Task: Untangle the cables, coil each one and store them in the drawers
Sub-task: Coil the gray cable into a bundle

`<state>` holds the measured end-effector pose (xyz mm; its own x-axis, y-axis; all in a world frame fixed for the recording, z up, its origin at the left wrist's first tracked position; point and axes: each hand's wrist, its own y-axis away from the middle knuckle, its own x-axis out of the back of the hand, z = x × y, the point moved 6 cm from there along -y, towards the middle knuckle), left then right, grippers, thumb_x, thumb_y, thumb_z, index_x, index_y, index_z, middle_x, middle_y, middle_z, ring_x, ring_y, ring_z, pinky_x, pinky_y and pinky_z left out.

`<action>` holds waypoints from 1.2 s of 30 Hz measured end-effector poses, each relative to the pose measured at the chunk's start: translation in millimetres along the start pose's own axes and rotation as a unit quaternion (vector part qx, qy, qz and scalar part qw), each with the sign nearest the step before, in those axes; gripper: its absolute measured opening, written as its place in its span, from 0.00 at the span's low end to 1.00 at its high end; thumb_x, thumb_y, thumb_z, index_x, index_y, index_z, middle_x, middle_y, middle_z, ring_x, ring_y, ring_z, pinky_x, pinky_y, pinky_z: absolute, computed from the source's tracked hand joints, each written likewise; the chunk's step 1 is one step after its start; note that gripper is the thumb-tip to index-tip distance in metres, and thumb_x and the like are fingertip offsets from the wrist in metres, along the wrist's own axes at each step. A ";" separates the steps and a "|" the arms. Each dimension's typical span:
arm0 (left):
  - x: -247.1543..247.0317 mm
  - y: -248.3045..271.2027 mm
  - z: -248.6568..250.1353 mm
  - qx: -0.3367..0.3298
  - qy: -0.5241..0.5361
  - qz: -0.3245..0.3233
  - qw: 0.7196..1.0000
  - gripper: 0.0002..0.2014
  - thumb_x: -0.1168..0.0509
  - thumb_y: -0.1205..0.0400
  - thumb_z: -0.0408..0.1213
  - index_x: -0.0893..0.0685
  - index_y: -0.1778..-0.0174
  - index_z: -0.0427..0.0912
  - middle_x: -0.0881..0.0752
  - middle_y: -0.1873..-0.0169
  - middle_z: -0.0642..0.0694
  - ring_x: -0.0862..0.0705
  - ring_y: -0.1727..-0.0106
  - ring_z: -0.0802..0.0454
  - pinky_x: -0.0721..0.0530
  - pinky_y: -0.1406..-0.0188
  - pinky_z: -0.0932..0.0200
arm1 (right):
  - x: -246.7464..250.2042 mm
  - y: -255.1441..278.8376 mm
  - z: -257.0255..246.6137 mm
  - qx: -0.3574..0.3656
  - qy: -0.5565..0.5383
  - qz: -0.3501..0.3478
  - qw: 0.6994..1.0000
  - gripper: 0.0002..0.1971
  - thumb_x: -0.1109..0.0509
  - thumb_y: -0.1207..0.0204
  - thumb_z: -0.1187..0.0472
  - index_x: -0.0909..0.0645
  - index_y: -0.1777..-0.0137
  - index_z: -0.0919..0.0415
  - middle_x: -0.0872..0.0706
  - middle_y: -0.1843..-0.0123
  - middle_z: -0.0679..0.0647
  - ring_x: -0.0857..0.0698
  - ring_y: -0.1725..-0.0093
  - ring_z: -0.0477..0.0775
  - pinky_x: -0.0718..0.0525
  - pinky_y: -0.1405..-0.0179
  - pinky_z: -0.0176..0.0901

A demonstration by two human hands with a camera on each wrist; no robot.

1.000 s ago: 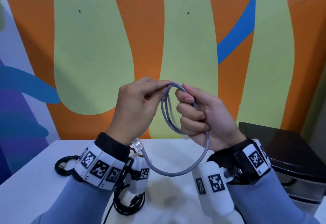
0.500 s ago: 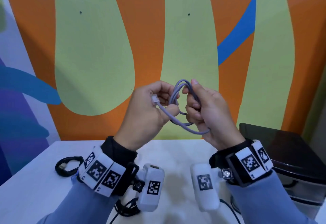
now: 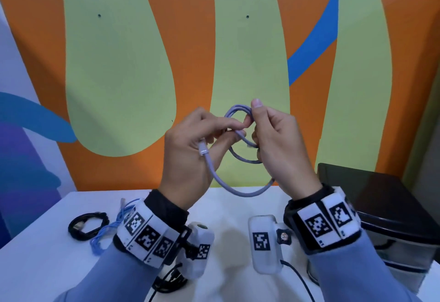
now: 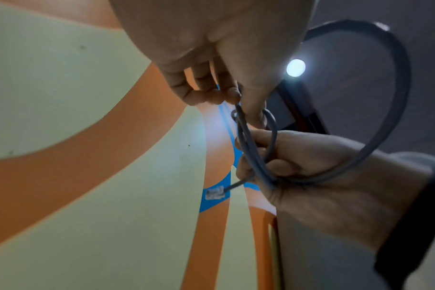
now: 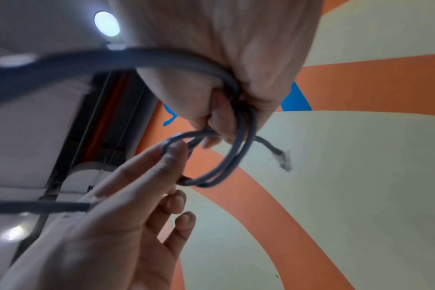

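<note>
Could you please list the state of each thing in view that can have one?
grey cable: held up off the table, partly coiled, one loop hanging loose.
left hand: pinches the grey cable.
right hand: grips the coil.
black cable: coiled, lying on the table.
blue cable: loose, uncoiled, on the table.
drawer unit: drawers shut.

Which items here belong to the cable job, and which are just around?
Job:
- grey cable, held in coils by left hand and right hand
- black cable, coiled on the table
- blue cable
- drawer unit

Around:
- white table
- painted wall
</note>
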<state>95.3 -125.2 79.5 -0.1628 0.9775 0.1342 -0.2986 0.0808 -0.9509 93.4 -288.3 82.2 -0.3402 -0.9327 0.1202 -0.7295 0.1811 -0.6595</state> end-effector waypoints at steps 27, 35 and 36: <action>-9.8 6.5 -43.2 0.467 0.517 0.119 0.708 0.13 0.42 0.09 0.23 0.15 0.34 0.32 0.14 0.60 0.40 0.24 0.74 0.61 0.22 0.75 0.72 | -19.3 3.3 -0.8 -0.047 -0.146 -0.067 0.986 0.24 0.45 0.05 0.49 0.27 0.63 0.60 0.24 0.62 0.61 0.22 0.66 0.57 0.13 0.70 0.43; 2.3 1.8 -38.1 0.367 0.244 0.036 0.897 0.10 0.34 0.08 0.36 0.12 0.34 0.39 0.05 0.50 0.40 0.11 0.61 0.52 0.14 0.58 0.60 | -17.7 0.8 4.2 -0.093 -0.221 -0.037 0.970 0.23 0.44 0.06 0.47 0.27 0.62 0.57 0.19 0.61 0.53 0.16 0.62 0.50 0.11 0.65 0.52; 4.6 -0.3 -38.9 0.368 0.192 0.009 0.910 0.10 0.33 0.09 0.39 0.12 0.35 0.40 0.04 0.53 0.41 0.11 0.61 0.52 0.16 0.59 0.58 | -14.0 -1.2 6.3 -0.096 -0.224 -0.026 0.969 0.23 0.43 0.06 0.47 0.27 0.62 0.57 0.19 0.60 0.54 0.17 0.60 0.49 0.12 0.67 0.49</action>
<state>131.2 -113.2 69.6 0.1250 0.9848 -0.1208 -0.8713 0.0507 -0.4882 102.8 -277.4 76.6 -0.0385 -0.9763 -0.2128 -0.8502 0.1439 -0.5064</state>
